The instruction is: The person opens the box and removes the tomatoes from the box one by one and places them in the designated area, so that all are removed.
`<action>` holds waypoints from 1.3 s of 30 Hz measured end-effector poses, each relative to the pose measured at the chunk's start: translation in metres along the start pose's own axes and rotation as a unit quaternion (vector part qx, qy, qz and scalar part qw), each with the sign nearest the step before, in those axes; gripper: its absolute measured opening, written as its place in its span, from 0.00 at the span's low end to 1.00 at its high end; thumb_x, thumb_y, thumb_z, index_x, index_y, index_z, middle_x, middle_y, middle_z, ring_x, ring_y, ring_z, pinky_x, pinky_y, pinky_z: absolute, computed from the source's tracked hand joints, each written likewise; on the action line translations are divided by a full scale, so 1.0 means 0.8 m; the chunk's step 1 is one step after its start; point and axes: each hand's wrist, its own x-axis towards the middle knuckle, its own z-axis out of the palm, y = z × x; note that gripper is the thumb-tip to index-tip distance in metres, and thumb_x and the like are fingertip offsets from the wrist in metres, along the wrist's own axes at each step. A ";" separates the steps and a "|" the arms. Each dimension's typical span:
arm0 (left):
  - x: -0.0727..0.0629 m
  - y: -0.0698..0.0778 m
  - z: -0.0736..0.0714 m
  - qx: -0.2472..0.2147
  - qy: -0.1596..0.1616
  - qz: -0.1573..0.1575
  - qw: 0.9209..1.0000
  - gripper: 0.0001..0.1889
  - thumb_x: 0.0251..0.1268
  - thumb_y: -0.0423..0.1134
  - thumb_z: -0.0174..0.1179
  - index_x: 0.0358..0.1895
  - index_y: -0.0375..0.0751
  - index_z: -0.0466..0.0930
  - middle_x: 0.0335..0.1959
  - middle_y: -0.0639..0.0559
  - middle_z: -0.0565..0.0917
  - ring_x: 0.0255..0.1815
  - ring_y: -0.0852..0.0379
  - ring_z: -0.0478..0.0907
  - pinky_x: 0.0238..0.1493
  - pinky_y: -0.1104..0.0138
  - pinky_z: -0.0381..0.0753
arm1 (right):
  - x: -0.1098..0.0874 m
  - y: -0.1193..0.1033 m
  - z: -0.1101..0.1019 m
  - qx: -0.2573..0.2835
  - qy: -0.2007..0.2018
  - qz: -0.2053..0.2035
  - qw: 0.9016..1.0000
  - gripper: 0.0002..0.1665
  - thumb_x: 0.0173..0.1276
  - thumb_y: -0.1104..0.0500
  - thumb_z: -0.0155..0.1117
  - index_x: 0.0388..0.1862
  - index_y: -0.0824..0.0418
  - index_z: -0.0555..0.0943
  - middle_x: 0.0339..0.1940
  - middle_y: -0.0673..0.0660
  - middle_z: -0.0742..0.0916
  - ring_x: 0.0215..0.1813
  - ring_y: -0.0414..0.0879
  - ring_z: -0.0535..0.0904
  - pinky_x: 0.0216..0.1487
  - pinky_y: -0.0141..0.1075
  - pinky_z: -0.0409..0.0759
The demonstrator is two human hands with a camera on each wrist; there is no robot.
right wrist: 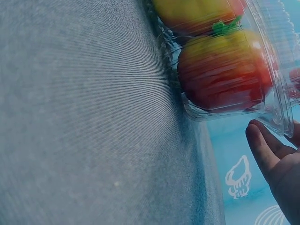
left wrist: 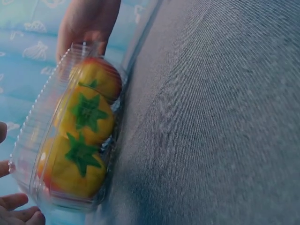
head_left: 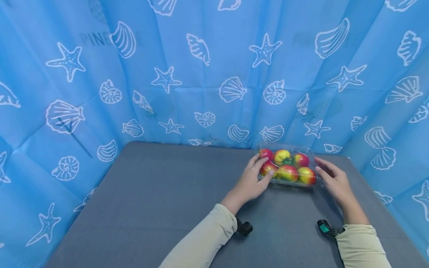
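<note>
A clear plastic clamshell box (head_left: 288, 182) with a ribbed rim sits at the far right of the table, its lid down. Inside are several round red-and-yellow fruits (head_left: 287, 173), topped with green star-shaped leaf caps (left wrist: 88, 112). My left hand (head_left: 249, 180) is at the box's left end, its spread thumb and fingers overlapping the lid in the head view. At the opposite end is my right hand (head_left: 336, 182), thumb and fingertips right at the side wall. Fairly straight right-hand fingers (right wrist: 262, 145) show beside the rim in the right wrist view.
The grey cloth-covered table (head_left: 167, 193) stretches left and toward me. A blue curtain (head_left: 207, 74) printed with white shells and starfish hangs right behind the table's back edge and along both sides. Dark bands (head_left: 244, 227) are worn on both wrists.
</note>
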 end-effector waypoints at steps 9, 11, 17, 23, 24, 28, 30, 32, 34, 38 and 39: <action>0.008 0.004 0.009 0.030 0.024 -0.009 0.999 0.32 0.83 0.58 0.52 0.81 0.49 0.67 0.88 0.50 0.56 0.86 0.47 0.59 0.76 0.43 0.74 | -0.002 -0.001 -0.002 -0.004 -0.011 0.001 1.000 0.34 0.87 0.47 0.52 0.82 0.65 0.67 0.77 0.75 0.74 0.54 0.14 0.64 0.46 0.10 0.69; 0.009 0.004 0.010 0.036 0.028 -0.012 0.999 0.30 0.84 0.56 0.51 0.81 0.48 0.68 0.88 0.49 0.56 0.86 0.47 0.60 0.77 0.43 0.73 | -0.002 -0.001 -0.002 -0.004 -0.013 0.001 1.000 0.34 0.87 0.47 0.52 0.82 0.65 0.67 0.77 0.75 0.74 0.54 0.14 0.64 0.46 0.11 0.69; 0.011 0.005 0.009 0.049 0.034 -0.012 0.998 0.26 0.86 0.49 0.49 0.79 0.46 0.71 0.87 0.46 0.58 0.84 0.45 0.63 0.78 0.45 0.72 | -0.002 0.000 -0.002 -0.006 -0.018 -0.010 1.000 0.34 0.87 0.48 0.51 0.81 0.66 0.67 0.76 0.76 0.74 0.54 0.14 0.63 0.46 0.12 0.70; 0.009 0.005 0.004 0.038 0.028 -0.012 0.999 0.25 0.86 0.48 0.49 0.78 0.45 0.72 0.86 0.45 0.59 0.83 0.44 0.64 0.78 0.46 0.73 | -0.003 -0.001 -0.001 -0.017 -0.022 -0.013 1.000 0.33 0.88 0.48 0.50 0.80 0.67 0.69 0.75 0.75 0.74 0.54 0.14 0.62 0.45 0.13 0.69; 0.008 0.005 0.003 0.034 0.027 -0.010 0.999 0.25 0.86 0.48 0.49 0.78 0.45 0.72 0.86 0.45 0.59 0.83 0.44 0.64 0.78 0.46 0.73 | -0.003 -0.002 -0.001 -0.018 -0.022 -0.013 0.999 0.33 0.88 0.48 0.50 0.80 0.67 0.69 0.75 0.75 0.75 0.54 0.15 0.63 0.45 0.14 0.69; 0.006 0.002 -0.001 0.028 0.029 -0.003 0.999 0.25 0.86 0.47 0.50 0.77 0.43 0.72 0.86 0.43 0.60 0.82 0.44 0.66 0.78 0.48 0.73 | -0.004 -0.006 0.002 -0.024 -0.028 -0.012 0.999 0.33 0.88 0.46 0.50 0.80 0.65 0.69 0.75 0.75 0.75 0.55 0.16 0.62 0.45 0.17 0.70; 0.005 0.001 -0.003 0.024 0.031 -0.002 0.999 0.25 0.86 0.47 0.50 0.77 0.42 0.73 0.85 0.42 0.60 0.82 0.44 0.66 0.78 0.48 0.74 | -0.003 -0.008 0.003 -0.025 -0.035 -0.012 0.999 0.33 0.88 0.47 0.50 0.80 0.65 0.68 0.76 0.75 0.74 0.60 0.28 0.71 0.45 0.18 0.71; 0.003 -0.001 -0.006 0.024 0.032 0.000 0.999 0.25 0.85 0.47 0.51 0.77 0.41 0.73 0.85 0.42 0.61 0.81 0.44 0.67 0.78 0.49 0.74 | -0.003 -0.010 0.004 -0.025 -0.041 -0.014 0.999 0.33 0.88 0.47 0.49 0.81 0.66 0.68 0.76 0.76 0.74 0.66 0.46 0.77 0.44 0.19 0.71; 0.001 -0.001 -0.009 0.019 0.030 -0.001 0.999 0.25 0.85 0.47 0.51 0.77 0.41 0.73 0.85 0.42 0.61 0.81 0.44 0.67 0.78 0.49 0.74 | -0.004 -0.013 0.005 -0.023 -0.047 -0.016 0.998 0.33 0.88 0.47 0.49 0.81 0.66 0.68 0.76 0.76 0.74 0.70 0.65 0.74 0.45 0.20 0.72; -0.004 -0.004 -0.016 0.019 0.030 -0.003 0.999 0.25 0.85 0.48 0.51 0.77 0.42 0.73 0.85 0.42 0.61 0.82 0.43 0.66 0.77 0.48 0.75 | -0.005 -0.022 0.009 -0.025 -0.051 -0.024 0.998 0.32 0.88 0.48 0.49 0.80 0.66 0.69 0.75 0.77 0.74 0.71 0.74 0.71 0.48 0.27 0.74; -0.005 -0.004 -0.018 0.017 0.030 -0.003 0.999 0.25 0.85 0.48 0.51 0.77 0.42 0.73 0.85 0.42 0.61 0.81 0.43 0.66 0.77 0.48 0.75 | -0.006 -0.024 0.010 -0.025 -0.053 -0.025 0.998 0.32 0.88 0.47 0.49 0.80 0.66 0.69 0.75 0.77 0.74 0.72 0.75 0.71 0.50 0.32 0.77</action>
